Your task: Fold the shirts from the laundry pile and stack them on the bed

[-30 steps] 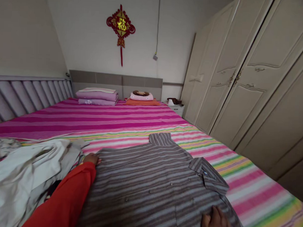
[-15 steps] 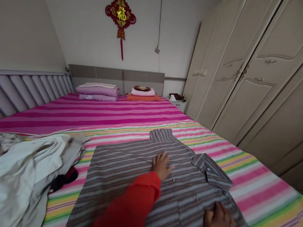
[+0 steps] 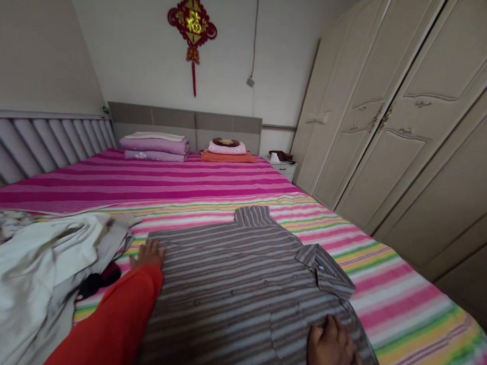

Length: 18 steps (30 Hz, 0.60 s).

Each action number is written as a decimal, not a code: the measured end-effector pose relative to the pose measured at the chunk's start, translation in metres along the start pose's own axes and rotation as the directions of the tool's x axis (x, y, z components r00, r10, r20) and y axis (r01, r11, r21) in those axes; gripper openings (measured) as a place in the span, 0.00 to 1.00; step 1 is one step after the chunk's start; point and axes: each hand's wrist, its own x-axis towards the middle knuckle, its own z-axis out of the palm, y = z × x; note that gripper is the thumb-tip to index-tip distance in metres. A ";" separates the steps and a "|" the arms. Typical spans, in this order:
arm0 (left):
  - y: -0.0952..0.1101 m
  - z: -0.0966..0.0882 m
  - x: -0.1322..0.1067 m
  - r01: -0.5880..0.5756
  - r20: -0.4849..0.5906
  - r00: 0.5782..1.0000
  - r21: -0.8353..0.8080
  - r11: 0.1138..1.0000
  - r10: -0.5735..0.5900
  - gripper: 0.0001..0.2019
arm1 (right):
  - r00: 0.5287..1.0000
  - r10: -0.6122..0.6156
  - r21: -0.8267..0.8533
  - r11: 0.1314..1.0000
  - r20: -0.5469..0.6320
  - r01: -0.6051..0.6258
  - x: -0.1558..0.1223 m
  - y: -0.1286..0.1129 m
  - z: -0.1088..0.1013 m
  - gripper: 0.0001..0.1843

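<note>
1. Shirt [image 3: 220, 267] lies flat on striped bedspread [image 3: 407, 294], probably light, limp; best gripped by its edges.
2. Left hand [image 3: 149, 255] rests spread at one edge.
3. Right hand [image 3: 332, 348] rests curled atop; pinching unclear.

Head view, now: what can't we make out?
All in the head view:
Shirt: near end cut off by the bottom edge.
Right hand: palm hidden by its own back; grip unclear.
White cloth: part cut off by the left edge.
Brown item on the bedside table: too small to identify.
</note>
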 end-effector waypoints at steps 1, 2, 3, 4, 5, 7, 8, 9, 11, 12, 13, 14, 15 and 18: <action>-0.007 -0.008 -0.006 0.018 -0.002 1.000 0.015 1.000 -0.018 0.21 | 1.000 0.008 0.009 1.000 -0.001 -0.008 -0.001 -0.003 -0.003 0.25; -0.011 -0.015 -0.013 0.040 -0.004 0.999 0.033 0.999 -0.040 0.21 | 1.000 0.011 0.020 1.000 -0.001 -0.011 -0.001 -0.006 -0.006 0.25; -0.011 -0.021 -0.020 0.064 -0.006 0.998 0.053 0.997 -0.064 0.22 | 1.000 0.018 0.031 0.999 -0.004 -0.017 -0.002 -0.009 -0.009 0.24; -0.007 -0.026 -0.028 0.091 -0.013 0.996 0.073 0.993 -0.090 0.22 | 1.000 0.023 0.041 0.999 -0.008 -0.023 -0.002 -0.012 -0.012 0.24; 0.003 -0.028 -0.036 0.120 -0.013 0.993 0.093 0.988 -0.119 0.22 | 0.999 0.029 0.051 0.998 -0.013 -0.028 -0.003 -0.015 -0.014 0.24; 0.039 -0.025 -0.058 0.149 0.010 0.989 0.111 0.983 -0.151 0.21 | 0.999 0.036 0.073 0.997 -0.036 -0.033 -0.004 -0.019 -0.017 0.24; 0.065 -0.020 -0.071 0.132 0.082 0.987 0.099 0.986 -0.140 0.22 | 0.998 0.044 0.086 0.996 -0.055 -0.039 -0.004 -0.019 -0.018 0.24; 0.092 -0.014 -0.085 0.064 0.152 0.986 0.052 0.997 -0.071 0.24 | 0.996 0.052 0.099 0.994 -0.075 -0.045 -0.005 -0.020 -0.018 0.23; 0.146 0.002 -0.114 -0.092 0.268 0.957 -0.077 0.993 0.110 0.26 | 0.994 0.050 0.121 0.992 -0.101 -0.037 -0.005 -0.018 -0.016 0.22; 0.166 0.009 -0.126 -0.155 0.305 0.933 -0.141 0.978 0.191 0.27 | 0.994 0.037 0.127 0.992 -0.105 -0.024 -0.006 -0.017 -0.014 0.22; 0.180 0.015 -0.136 -0.177 0.337 0.914 -0.175 0.969 0.227 0.28 | 0.994 0.023 0.129 0.992 -0.103 -0.010 -0.006 -0.016 -0.013 0.23; 0.185 0.019 -0.144 -0.182 0.356 0.904 -0.181 0.966 0.237 0.29 | 0.995 0.011 0.130 0.991 -0.099 0.002 -0.005 -0.015 -0.011 0.23; 0.183 0.022 -0.149 -0.171 0.365 0.905 -0.159 0.972 0.218 0.29 | 0.995 0.005 0.132 0.991 -0.097 0.008 -0.005 -0.014 -0.009 0.23; 0.138 0.016 -0.150 -0.091 0.335 0.938 0.006 0.996 0.084 0.30 | 0.991 0.031 0.158 0.987 -0.131 -0.010 -0.005 -0.014 -0.007 0.21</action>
